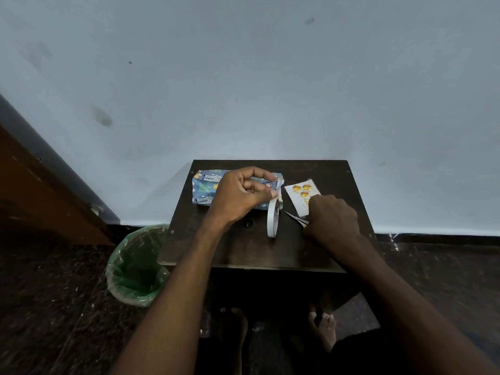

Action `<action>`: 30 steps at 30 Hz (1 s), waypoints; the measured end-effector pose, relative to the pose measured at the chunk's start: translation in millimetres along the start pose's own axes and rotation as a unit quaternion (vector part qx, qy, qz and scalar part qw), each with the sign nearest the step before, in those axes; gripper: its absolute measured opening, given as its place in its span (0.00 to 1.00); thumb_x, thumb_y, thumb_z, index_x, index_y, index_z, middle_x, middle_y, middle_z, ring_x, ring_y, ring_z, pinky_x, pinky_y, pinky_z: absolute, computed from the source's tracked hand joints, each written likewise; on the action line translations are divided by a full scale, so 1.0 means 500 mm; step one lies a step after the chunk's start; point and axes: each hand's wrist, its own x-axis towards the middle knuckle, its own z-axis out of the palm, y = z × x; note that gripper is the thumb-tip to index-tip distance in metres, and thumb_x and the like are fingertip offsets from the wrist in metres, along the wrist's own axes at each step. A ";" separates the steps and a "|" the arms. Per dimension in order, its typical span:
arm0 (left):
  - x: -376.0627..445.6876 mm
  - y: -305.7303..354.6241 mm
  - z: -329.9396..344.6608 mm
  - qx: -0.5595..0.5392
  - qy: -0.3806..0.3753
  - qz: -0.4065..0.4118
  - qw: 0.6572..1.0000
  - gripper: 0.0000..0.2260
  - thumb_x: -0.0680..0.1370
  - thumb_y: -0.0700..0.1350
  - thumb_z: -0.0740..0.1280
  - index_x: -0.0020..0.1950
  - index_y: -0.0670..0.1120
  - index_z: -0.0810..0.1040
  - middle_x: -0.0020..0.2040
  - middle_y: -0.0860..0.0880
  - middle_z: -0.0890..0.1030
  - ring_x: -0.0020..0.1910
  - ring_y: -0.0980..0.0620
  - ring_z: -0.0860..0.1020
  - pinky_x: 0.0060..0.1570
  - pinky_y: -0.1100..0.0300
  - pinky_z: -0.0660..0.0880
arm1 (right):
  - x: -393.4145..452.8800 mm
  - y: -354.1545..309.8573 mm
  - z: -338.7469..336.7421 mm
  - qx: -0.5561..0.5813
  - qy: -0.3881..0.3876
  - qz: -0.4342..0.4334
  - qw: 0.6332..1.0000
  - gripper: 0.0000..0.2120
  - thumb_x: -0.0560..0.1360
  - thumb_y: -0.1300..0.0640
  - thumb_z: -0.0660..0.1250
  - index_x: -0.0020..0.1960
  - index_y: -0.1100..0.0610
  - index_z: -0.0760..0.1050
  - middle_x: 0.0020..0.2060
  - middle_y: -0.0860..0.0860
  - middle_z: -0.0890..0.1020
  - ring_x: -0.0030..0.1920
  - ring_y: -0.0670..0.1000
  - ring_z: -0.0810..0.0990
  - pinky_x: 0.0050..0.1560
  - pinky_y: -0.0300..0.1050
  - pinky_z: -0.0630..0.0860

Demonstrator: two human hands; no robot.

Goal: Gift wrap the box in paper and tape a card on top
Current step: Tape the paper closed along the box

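A box wrapped in blue patterned paper (203, 189) lies at the back left of the small dark table (243, 253). My left hand (238, 196) hovers over the box's right end and pinches the top of a white tape roll (273, 217), which hangs on edge over the table. A white card with yellow shapes (299, 194) lies to the right of the box. My right hand (334, 219) rests on the near end of the card, fingers curled around the handles of the scissors (295, 218), whose blades point left toward the tape.
A bin lined with a green bag (135, 269) stands on the floor at the table's left. A wooden door (40, 190) is at the far left, a pale wall behind the table. My bare feet (323, 328) show under the table's front edge.
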 end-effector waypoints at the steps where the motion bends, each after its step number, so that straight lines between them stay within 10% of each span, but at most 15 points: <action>1: 0.000 0.001 -0.001 0.001 -0.001 0.001 1.000 0.11 0.74 0.38 0.81 0.55 0.45 0.87 0.39 0.45 0.89 0.41 0.51 0.88 0.50 0.55 0.82 | 0.002 0.003 -0.001 0.001 -0.002 -0.003 1.000 0.19 0.73 0.52 0.76 0.61 0.58 0.78 0.56 0.56 0.81 0.57 0.58 0.81 0.45 0.47 0.73; 7: 0.010 0.003 -0.008 0.009 0.013 0.004 1.000 0.10 0.75 0.38 0.80 0.55 0.45 0.87 0.37 0.44 0.88 0.30 0.64 0.78 0.38 0.71 0.71 | 0.013 0.025 -0.010 0.053 0.032 -0.048 0.997 0.11 0.77 0.53 0.71 0.59 0.50 0.82 0.55 0.56 0.79 0.55 0.61 0.81 0.51 0.52 0.78; 13: 0.006 0.003 -0.009 0.021 0.018 0.008 1.000 0.10 0.75 0.38 0.80 0.55 0.45 0.87 0.38 0.45 0.88 0.32 0.60 0.82 0.39 0.67 0.74 | 0.026 0.016 -0.007 0.198 0.036 -0.073 0.977 0.15 0.76 0.61 0.72 0.60 0.48 0.84 0.55 0.53 0.83 0.58 0.57 0.79 0.50 0.45 0.69; 22: 0.005 -0.001 -0.016 0.035 0.024 0.014 0.999 0.09 0.75 0.40 0.80 0.54 0.47 0.86 0.38 0.46 0.88 0.29 0.62 0.78 0.38 0.65 0.73 | 0.054 0.061 -0.031 0.318 0.021 -0.116 0.941 0.17 0.75 0.60 0.74 0.58 0.41 0.86 0.41 0.43 0.83 0.36 0.39 0.77 0.40 0.35 0.70; 30: 0.003 0.011 -0.011 0.060 0.032 0.039 0.997 0.09 0.76 0.35 0.79 0.55 0.42 0.86 0.38 0.44 0.88 0.25 0.65 0.76 0.32 0.74 0.68 | 0.057 0.064 -0.038 0.376 -0.040 -0.148 0.914 0.19 0.70 0.62 0.77 0.57 0.45 0.87 0.40 0.30 0.83 0.37 0.36 0.79 0.51 0.45 0.80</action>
